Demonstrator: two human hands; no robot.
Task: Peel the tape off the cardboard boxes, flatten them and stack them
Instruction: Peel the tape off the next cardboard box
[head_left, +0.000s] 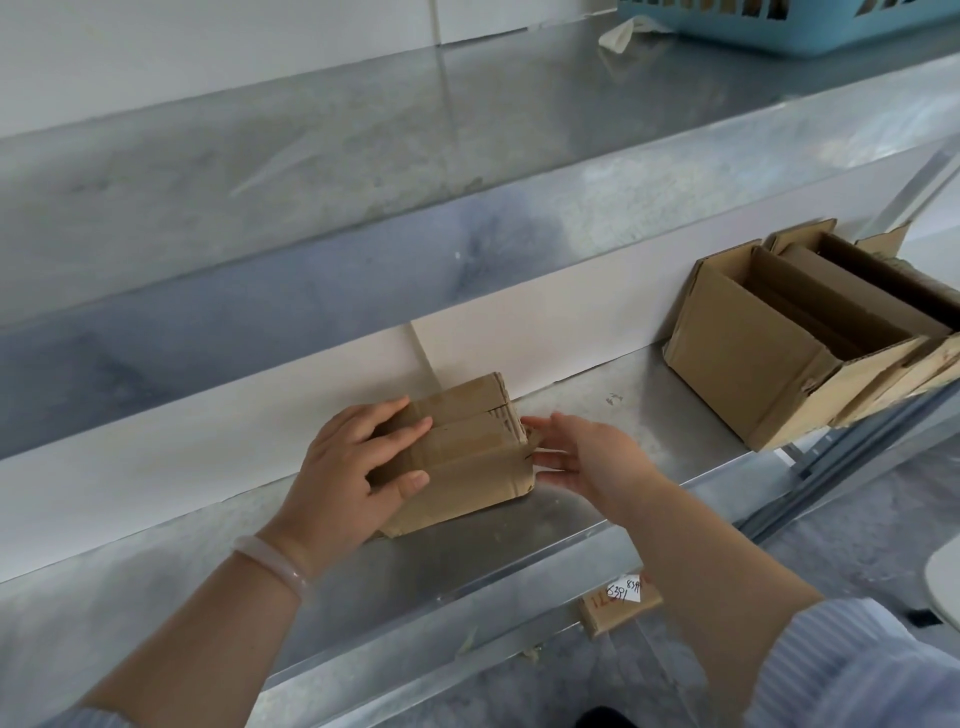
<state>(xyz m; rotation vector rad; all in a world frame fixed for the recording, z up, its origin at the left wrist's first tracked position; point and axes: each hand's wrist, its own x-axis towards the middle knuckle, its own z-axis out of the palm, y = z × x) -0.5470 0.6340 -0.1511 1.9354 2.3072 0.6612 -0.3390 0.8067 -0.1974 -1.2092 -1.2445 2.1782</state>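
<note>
Small brown corrugated cardboard box (462, 457) lying on the grey metal shelf (597, 415), close to the white back panel. The left hand (353, 467) grips its top, fingers and thumb curled. The right hand (582, 457), fingers straight, touches the ragged right end. The box is probably light, stiff along its creases and easily crushed, so it is best held at the edges. Count: one box in the hands; apparently two open brown cardboard boxes (753, 374) at right.

Left hand (358, 467) holds stack of flattened boxes (467, 452) on metal shelf (623, 415): fingers bent over the top, thumb on the near face. Right hand (582, 457), fingers straight, touches the stack's right end. Open boxes (743, 364) stand grouped on the shelf, well apart to the right.
</note>
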